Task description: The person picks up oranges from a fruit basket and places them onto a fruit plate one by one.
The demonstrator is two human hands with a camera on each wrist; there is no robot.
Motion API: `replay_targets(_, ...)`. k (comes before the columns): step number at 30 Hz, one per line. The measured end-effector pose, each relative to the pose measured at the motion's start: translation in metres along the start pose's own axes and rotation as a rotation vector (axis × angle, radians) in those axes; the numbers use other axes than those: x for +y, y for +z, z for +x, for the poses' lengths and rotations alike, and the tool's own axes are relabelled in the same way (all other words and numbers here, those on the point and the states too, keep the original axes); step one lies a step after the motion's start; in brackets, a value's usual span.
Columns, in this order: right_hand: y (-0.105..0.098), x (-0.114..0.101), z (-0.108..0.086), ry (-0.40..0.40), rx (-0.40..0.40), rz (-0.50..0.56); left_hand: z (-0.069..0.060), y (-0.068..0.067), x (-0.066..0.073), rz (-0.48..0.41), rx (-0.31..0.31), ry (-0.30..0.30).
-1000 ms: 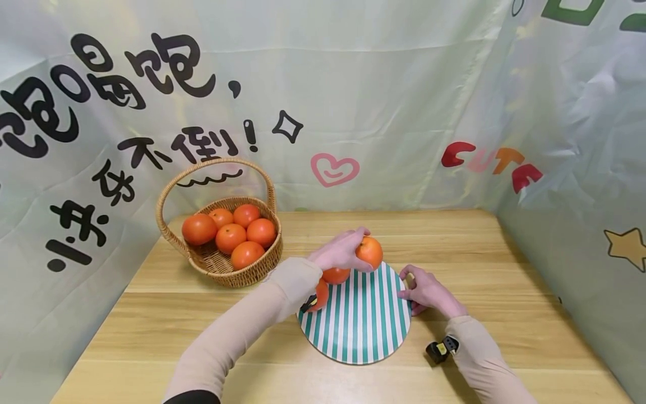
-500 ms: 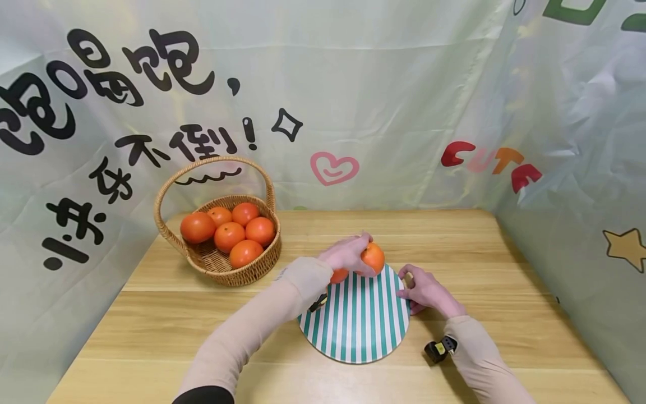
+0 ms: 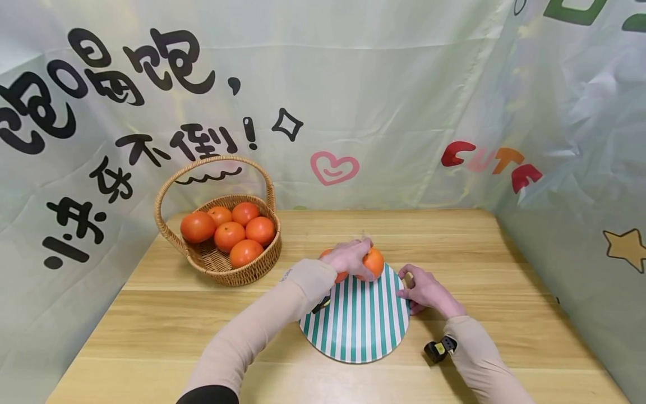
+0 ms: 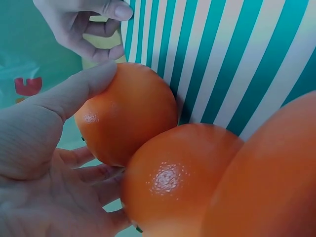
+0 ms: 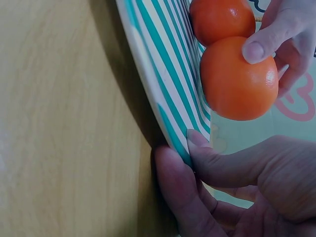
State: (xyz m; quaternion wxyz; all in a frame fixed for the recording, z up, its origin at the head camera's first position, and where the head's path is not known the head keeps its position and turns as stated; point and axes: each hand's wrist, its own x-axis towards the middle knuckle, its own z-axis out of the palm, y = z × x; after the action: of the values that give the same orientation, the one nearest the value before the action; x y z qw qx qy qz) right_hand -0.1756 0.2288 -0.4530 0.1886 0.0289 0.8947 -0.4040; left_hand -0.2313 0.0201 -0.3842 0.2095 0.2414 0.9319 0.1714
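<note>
My left hand (image 3: 348, 258) holds an orange (image 3: 374, 262) at the far side of a round plate (image 3: 359, 331) with green and white stripes. In the left wrist view its thumb lies on top of that orange (image 4: 133, 116), the fingers around the far side. A second orange (image 4: 173, 180) touches the held one, and a third orange (image 4: 276, 187) is close to the camera. From above, the left hand and wrist cover much of these two. My right hand (image 3: 429, 290) pinches the plate's right rim, thumb on top and fingers underneath, in the right wrist view.
A wicker basket (image 3: 252, 275) with a tall handle stands at the back left, holding several oranges (image 3: 230, 236). The wooden table (image 3: 161, 336) meets a printed cloth backdrop (image 3: 393, 112) at the back and sides.
My left hand has moved slightly right and toward me, lowering the orange onto the plate's far part. The right hand keeps its place on the rim.
</note>
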Motion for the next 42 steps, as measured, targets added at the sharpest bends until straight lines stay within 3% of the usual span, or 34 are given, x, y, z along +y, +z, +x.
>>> replay_targets(18,-0.001,0.001,0.001,-0.012,-0.011,0.0,0.003,0.004,0.002,0.006,0.008,-0.014)
replay_targets(42,-0.002,0.001,-0.001,-0.036,0.002,0.018,0.001,0.011,-0.003,0.051,0.049,0.048)
